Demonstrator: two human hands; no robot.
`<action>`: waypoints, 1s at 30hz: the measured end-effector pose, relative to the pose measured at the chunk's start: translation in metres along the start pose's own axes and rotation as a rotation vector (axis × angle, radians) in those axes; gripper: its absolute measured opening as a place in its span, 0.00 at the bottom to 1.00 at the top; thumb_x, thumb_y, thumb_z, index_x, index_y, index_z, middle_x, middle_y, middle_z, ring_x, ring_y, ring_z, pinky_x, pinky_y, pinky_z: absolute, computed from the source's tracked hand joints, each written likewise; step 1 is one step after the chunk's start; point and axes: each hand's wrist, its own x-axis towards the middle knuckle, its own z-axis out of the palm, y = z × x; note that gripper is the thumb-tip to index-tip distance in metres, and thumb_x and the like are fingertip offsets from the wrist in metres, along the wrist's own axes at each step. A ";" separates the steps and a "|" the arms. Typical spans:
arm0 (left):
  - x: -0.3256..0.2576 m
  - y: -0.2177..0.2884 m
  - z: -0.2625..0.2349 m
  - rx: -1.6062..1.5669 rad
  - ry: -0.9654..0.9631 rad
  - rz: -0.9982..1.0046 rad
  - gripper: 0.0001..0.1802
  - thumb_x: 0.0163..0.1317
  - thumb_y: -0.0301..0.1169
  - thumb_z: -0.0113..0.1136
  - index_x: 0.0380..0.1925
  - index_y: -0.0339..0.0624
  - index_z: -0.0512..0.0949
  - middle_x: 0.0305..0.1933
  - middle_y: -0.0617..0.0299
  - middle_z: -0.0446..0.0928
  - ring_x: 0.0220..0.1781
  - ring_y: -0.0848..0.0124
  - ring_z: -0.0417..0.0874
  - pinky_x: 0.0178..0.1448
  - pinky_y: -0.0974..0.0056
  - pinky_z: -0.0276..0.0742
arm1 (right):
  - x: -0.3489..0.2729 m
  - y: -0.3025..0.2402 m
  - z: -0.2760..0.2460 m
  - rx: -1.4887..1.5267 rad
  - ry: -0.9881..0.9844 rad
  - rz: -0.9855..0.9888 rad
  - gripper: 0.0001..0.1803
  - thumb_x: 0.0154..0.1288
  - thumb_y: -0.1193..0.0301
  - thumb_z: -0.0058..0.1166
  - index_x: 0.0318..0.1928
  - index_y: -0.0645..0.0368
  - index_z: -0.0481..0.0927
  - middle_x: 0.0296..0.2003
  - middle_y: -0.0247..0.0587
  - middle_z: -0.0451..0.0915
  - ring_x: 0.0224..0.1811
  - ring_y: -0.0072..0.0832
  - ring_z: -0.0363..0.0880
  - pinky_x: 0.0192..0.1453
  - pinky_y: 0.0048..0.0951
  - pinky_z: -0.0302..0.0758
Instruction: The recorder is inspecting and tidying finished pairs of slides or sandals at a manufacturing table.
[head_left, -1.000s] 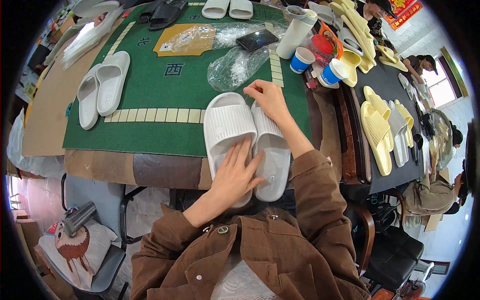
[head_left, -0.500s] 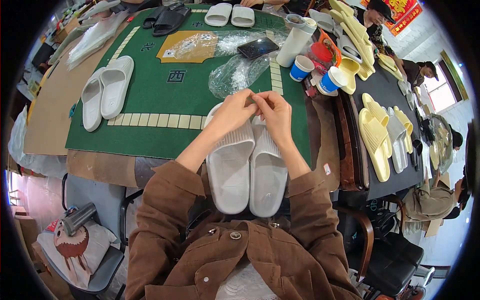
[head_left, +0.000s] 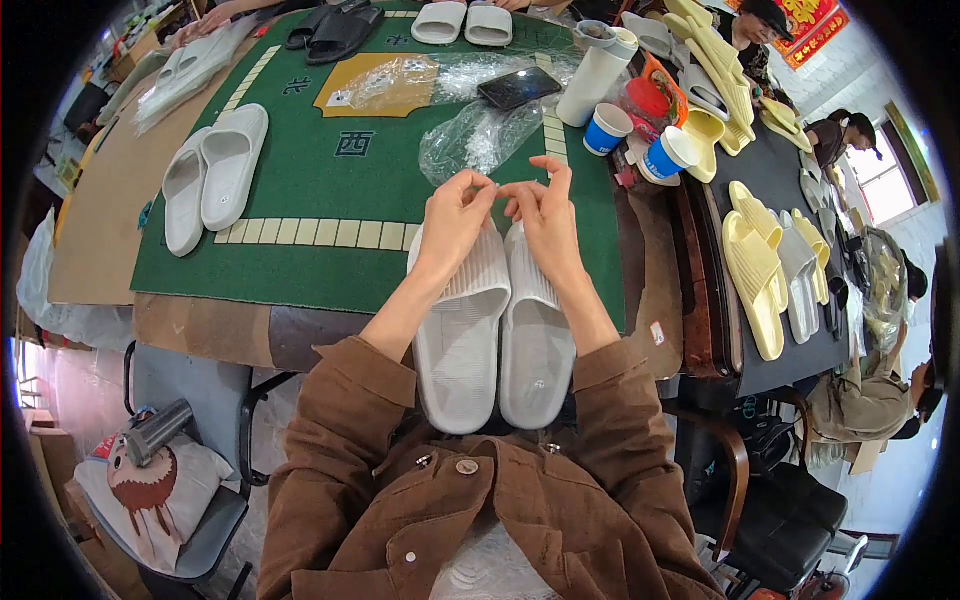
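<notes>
Compared with a second ago, your left hand (head_left: 455, 225) is off the footbed of the grey slippers (head_left: 458, 360) and up at their toe end, mid-frame; the pair now sits lower in the frame. Your right hand (head_left: 545, 225) now has its index finger raised, its fingertips slightly parted from the left's. At upper left, a pale pair (head_left: 197, 56) now shows on the clear plastic (head_left: 160, 98).
</notes>
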 end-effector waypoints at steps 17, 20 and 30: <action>-0.006 0.002 0.006 0.118 0.150 0.182 0.05 0.60 0.26 0.59 0.31 0.34 0.78 0.25 0.65 0.77 0.25 0.81 0.71 0.31 0.71 0.68 | -0.004 0.008 0.004 -0.264 0.073 -0.186 0.06 0.64 0.75 0.53 0.36 0.65 0.80 0.26 0.39 0.82 0.27 0.21 0.80 0.32 0.23 0.75; -0.006 0.000 0.004 0.151 0.127 0.164 0.06 0.63 0.28 0.58 0.34 0.36 0.79 0.28 0.68 0.78 0.28 0.83 0.73 0.32 0.74 0.69 | -0.007 0.003 0.005 -0.369 0.078 -0.175 0.05 0.61 0.74 0.55 0.35 0.63 0.79 0.22 0.40 0.79 0.23 0.21 0.78 0.29 0.24 0.73; -0.007 -0.001 0.006 0.158 0.111 0.206 0.05 0.62 0.26 0.58 0.33 0.36 0.80 0.28 0.69 0.78 0.29 0.82 0.73 0.32 0.74 0.70 | -0.009 -0.001 0.004 -0.451 0.082 -0.117 0.06 0.59 0.71 0.56 0.32 0.61 0.78 0.19 0.42 0.76 0.19 0.28 0.74 0.27 0.29 0.70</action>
